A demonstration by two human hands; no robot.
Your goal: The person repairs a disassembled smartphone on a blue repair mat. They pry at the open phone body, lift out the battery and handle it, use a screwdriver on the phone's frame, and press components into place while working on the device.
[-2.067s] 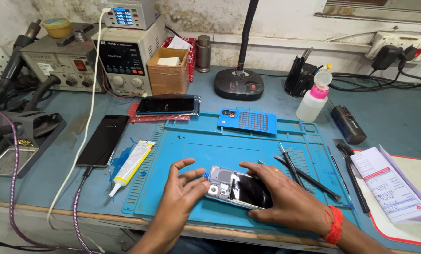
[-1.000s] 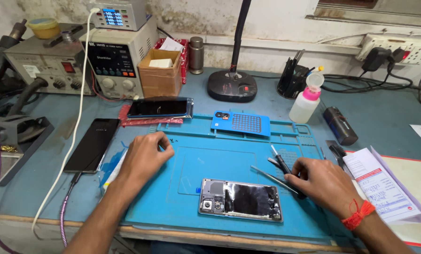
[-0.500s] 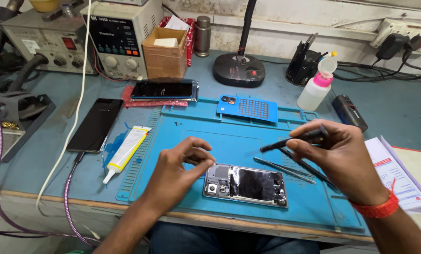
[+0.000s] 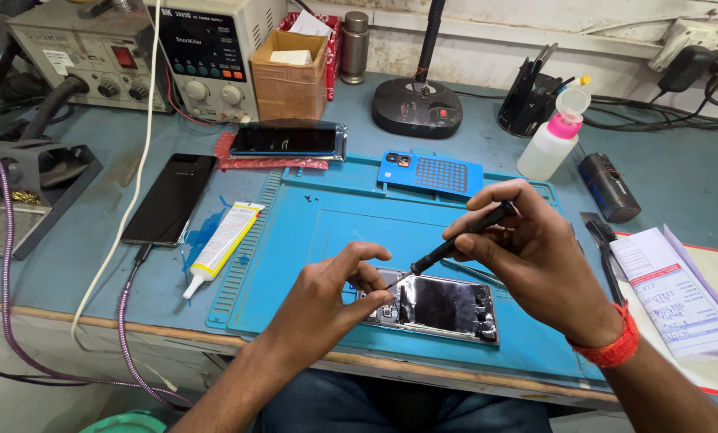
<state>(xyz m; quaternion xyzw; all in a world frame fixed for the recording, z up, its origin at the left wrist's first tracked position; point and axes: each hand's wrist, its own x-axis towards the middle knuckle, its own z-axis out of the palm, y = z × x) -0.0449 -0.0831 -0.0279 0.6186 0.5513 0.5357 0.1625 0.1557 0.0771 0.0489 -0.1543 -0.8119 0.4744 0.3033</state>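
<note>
Two hands are busy over an opened phone [image 4: 437, 307] lying flat near the front edge of the blue work mat [image 4: 319, 232], its back cover off and the shiny innards and small board showing. Left hand [image 4: 327, 301] rests at the phone's left end, fingers curled with the tips pinching or steadying that corner; whether they hold anything small I cannot tell. Right hand [image 4: 535, 256], with a red band at the wrist, has its fingers closed round a slim black screwdriver [image 4: 459, 239], the tip angled down onto the phone's upper left area. By the look of it the job is midway: the phone is open and being worked on inside, nothing closed up yet. Left of the mat lies a glue tube [image 4: 219, 244] and a dark phone [image 4: 171, 199] on a cable. Further back sit a blue perforated panel [image 4: 431, 173], another phone on a red pad [image 4: 287, 140], a white squeeze bottle [image 4: 550, 144], a cardboard box [image 4: 288, 72] and a bench power supply [image 4: 207, 52].
</note>
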